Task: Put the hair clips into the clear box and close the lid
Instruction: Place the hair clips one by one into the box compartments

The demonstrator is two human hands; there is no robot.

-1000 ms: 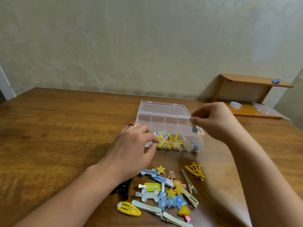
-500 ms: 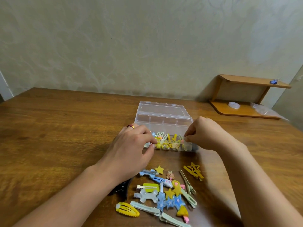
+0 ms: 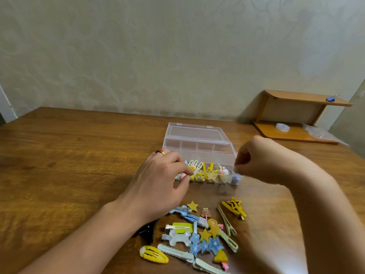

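1. Hair clips (image 3: 199, 234): scattered in a loose pile on the table at 6 o'clock from the clear box; a further batch already packed into the box's near row. Small, light, stiff plastic and metal by the look; glossy faces likely slippery, so best pinched across the narrow sides of the long body, not on the glued-on stars and charms, which could snap off.
2. Yellow star clip (image 3: 235, 207): lying apart at 3 o'clock from the pile, open lattice shape, probably fragile at the thin points; safer taken by its straight bar.
3. Clear box (image 3: 197, 143): thin transparent plastic with dividers, light and likely to skid on the wood if pushed; lid (image 3: 195, 131) hinged back and lying open at 12 o'clock. Worth steadying with 1 hand while filling.
4. Left hand (image 3: 158, 184): at 9 o'clock of the box, fingers curled, fingertips pinching something small and pink at the near left corner; exactly what, cannot tell.
5. Right hand (image 3: 254, 161): blurred, at 3 o'clock of the box, fingers bunched just above the near right corner; whether anything sits in the pinch, cannot tell.
6. Table (image 3: 69, 155): brown wood. Black clip (image 3: 147, 231) partly hidden under the left wrist.
7. Small wooden shelf (image 3: 296, 117): far off at 2 o'clock, against the wall.
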